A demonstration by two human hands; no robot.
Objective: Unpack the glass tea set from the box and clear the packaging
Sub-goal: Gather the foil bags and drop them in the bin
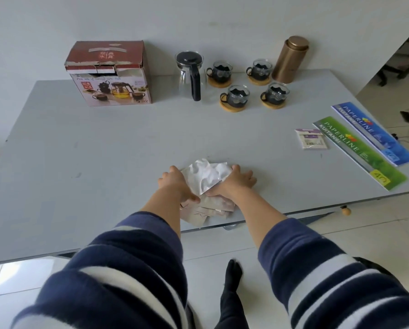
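Observation:
A pile of crumpled white wrapping paper (pixel 204 178) lies near the table's front edge. My left hand (pixel 175 182) presses its left side and my right hand (pixel 236 182) its right side, both gripping the sheets between them. At the back left stands the red tea set box (pixel 110 74) with its torn top flap. A glass teapot (pixel 190 76) with a black lid and handle stands right of it. Several glass cups (pixel 234 96) with black holders sit on round wooden coasters beside the pot.
A tall bronze canister (pixel 290 59) stands at the back right. Two long receipt books, green (pixel 358 150) and blue (pixel 372 131), and a small packet (pixel 310 138) lie at the right edge of the grey table (pixel 80 162). Tiled floor lies below.

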